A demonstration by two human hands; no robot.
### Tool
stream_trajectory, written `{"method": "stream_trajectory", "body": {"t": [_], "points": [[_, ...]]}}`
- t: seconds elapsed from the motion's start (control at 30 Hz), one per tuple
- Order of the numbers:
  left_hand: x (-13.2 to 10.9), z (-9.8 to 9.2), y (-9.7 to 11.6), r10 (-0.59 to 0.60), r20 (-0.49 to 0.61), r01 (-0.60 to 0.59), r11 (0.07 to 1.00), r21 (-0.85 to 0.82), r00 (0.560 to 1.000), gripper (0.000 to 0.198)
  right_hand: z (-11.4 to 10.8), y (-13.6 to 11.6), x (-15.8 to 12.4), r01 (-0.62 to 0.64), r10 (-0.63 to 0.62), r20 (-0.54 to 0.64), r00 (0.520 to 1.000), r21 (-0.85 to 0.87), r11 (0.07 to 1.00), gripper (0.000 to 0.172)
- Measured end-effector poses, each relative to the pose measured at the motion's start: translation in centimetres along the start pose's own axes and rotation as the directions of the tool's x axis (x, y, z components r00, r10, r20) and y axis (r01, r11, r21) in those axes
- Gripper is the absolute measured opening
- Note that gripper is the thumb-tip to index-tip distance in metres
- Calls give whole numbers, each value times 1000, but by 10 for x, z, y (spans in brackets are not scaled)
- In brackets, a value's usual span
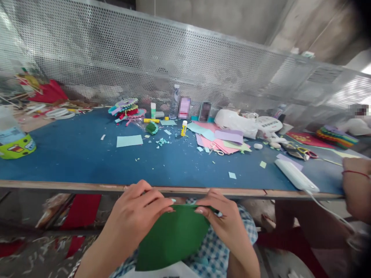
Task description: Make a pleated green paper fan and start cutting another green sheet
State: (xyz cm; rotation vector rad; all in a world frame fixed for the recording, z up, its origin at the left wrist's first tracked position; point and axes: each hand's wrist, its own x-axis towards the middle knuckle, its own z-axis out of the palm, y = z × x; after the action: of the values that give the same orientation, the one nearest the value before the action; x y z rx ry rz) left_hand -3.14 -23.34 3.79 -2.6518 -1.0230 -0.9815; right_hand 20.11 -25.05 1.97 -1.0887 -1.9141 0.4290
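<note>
A dark green sheet of paper [175, 239] hangs over my lap, just in front of the table's near edge. Its top edge is pinched by my left hand [142, 210] on the left, thumb against fingertips. On the right my right hand [222, 214] grips the same edge the same way. A narrow strip along that top edge looks folded or rolled between the two hands. Small light blue bits show at the fingertips of both hands; what they are I cannot make out.
The blue table [87, 154] carries a light blue paper piece [129, 141], a yellow glue stick [184, 128], scissors [219, 152], stacked coloured paper [228, 137] and a white power strip [296, 175]. A bottle [14, 135] stands left. Another person's arm [356, 189] rests at the right.
</note>
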Motion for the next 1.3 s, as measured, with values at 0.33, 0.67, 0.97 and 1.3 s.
{"method": "stream_trajectory", "body": {"t": [0.33, 0.67, 0.97, 1.3], "points": [[20, 19, 7, 88, 54, -82, 990, -115, 995, 20, -8, -12, 10, 49, -30, 80, 996, -244, 968, 21], [6, 7, -25, -58, 62, 66, 989, -133, 996, 21, -30, 2, 16, -66, 71, 18, 997, -190, 980, 20], [46, 2, -47, -56, -57, 56, 998, 5, 997, 29, -57, 15, 64, -103, 107, 8, 994, -197, 975, 16], [76, -38, -41, 233, -482, -82, 946, 314, 844, 19, -67, 12, 84, 195, -430, -400, 810, -508, 839, 18]]}}
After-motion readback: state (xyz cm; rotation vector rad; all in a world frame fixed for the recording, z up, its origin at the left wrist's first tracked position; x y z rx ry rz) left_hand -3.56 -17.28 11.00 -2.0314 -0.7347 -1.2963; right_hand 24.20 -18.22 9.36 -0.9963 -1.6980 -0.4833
